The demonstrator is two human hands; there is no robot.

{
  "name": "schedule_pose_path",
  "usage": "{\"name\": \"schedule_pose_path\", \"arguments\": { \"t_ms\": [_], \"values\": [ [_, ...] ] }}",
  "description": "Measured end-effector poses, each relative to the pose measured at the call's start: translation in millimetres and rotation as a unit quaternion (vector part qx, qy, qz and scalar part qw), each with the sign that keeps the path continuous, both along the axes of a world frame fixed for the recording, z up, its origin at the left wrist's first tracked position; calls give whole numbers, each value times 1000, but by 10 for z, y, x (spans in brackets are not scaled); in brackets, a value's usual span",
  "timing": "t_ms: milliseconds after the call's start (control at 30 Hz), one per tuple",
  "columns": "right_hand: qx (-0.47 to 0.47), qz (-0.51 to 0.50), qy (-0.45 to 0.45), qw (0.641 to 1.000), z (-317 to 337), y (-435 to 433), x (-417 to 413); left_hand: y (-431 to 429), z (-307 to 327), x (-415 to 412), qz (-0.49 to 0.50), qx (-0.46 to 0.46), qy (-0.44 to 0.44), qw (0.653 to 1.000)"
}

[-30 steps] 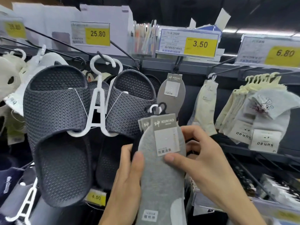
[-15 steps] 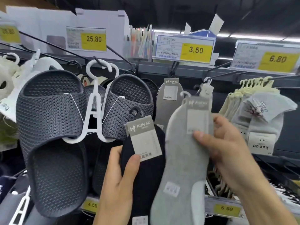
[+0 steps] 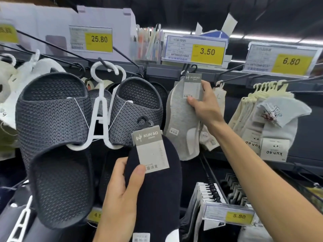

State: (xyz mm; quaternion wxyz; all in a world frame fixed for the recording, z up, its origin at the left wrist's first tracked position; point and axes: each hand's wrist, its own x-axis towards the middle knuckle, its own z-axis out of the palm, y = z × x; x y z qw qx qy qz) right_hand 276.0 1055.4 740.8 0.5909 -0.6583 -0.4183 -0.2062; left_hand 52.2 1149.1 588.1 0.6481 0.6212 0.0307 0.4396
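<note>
Currently your left hand (image 3: pixel 120 194) grips the black sock (image 3: pixel 157 193) near and low, thumb on its card label (image 3: pixel 152 151). Your right hand (image 3: pixel 205 109) pinches the grey sock (image 3: pixel 181 123) farther up, at the peg hook (image 3: pixel 193 68). Expect light, limp knit, so hold each by the stiff card.

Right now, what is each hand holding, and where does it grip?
The left hand holds the black sock near its top, thumb on its label. The right hand pinches the grey sock by its tag.
</note>
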Motion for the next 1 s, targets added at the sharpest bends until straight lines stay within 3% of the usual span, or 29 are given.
{"name": "schedule_pose_path", "arguments": {
  "t_ms": [333,467,567,700,767,833,900,1000],
  "values": [
    [-63,62,-4,996,-52,-27,94,23,-25,-9,-10,-4,-9,1000],
    [-137,1,-37,990,-15,-55,103,-7,-24,18,-16,6,-6,1000],
    [-176,-12,-4,984,-1,-120,39,-26,-32,41,-23,5,-12,1000],
    [-65,-130,-47,988,-142,-302,-421,-40,-15,70,-1,0,-21,1000],
    [-37,-30,-80,996,-354,-441,-857,-38,10,97,19,3,-26,999],
    [-88,58,-59,993,-567,-531,-1243,-65,47,128,21,8,-25,999],
    [-117,56,-59,990,-696,-537,-1355,-97,77,147,4,-7,-36,999],
    [-89,59,-9,994,-724,-546,-1254,-155,97,200,-50,-75,-57,994]
  ]
}}
